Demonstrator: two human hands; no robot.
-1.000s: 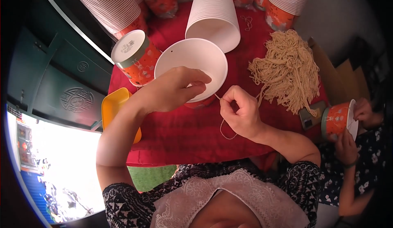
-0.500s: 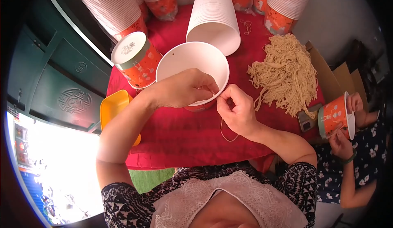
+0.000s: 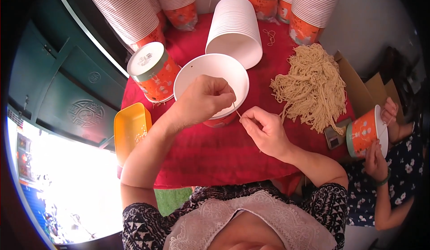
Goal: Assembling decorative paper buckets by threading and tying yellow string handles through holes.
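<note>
A paper bucket (image 3: pixel 215 64), white inside and orange outside, stands mouth up on the table in front of me. A small hole shows near its far left rim. Over the near part of its mouth, my left hand (image 3: pixel 204 98) is closed in a pinch on a thin beige string (image 3: pixel 237 110). Just outside the near right rim, my right hand (image 3: pixel 268 132) pinches the same string. A short length is drawn straight between the two hands. Whether it passes through the bucket's wall I cannot tell, since my fingers cover that spot.
Red cloth (image 3: pixel 201 165) covers the table. Left: an upturned orange bucket (image 3: pixel 156 77) and a yellow tray (image 3: pixel 130 129) with small white bits. Beyond lie nested buckets (image 3: pixel 235 23). Right: a beige string heap (image 3: pixel 311 88); another person's hands hold a bucket (image 3: pixel 362 133). Tall bucket stacks (image 3: pixel 316 3) line the back.
My left hand has risen from the rim and my right hand has shifted slightly right and down. String now shows taut between them. The other person's bucket has tilted a little.
</note>
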